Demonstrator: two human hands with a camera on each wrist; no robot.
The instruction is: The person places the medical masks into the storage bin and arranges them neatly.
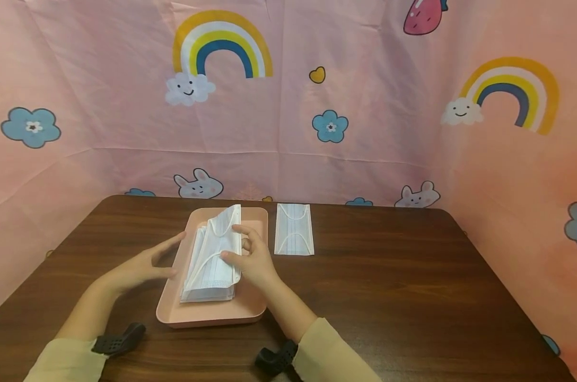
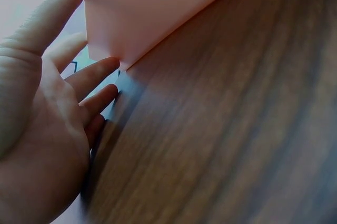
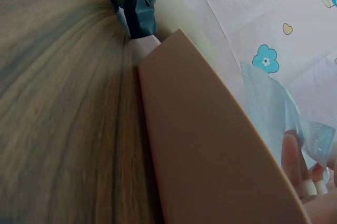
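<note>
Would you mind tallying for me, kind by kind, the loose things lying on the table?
Pink tray: 1
Stack of masks in the tray, top one pinched by the right hand: 1
Single mask on the table: 1
Total: 3

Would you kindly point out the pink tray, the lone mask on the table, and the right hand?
pink tray (image 1: 207, 314): head view, bare near floor.
lone mask (image 1: 294, 229): head view, its middle.
right hand (image 1: 251, 258): head view, hand's middle.

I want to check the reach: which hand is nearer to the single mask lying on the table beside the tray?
Right. The right hand pinches the top mask of the stack in the tray, just left of the single mask. The left hand is beyond the tray's far side.
</note>
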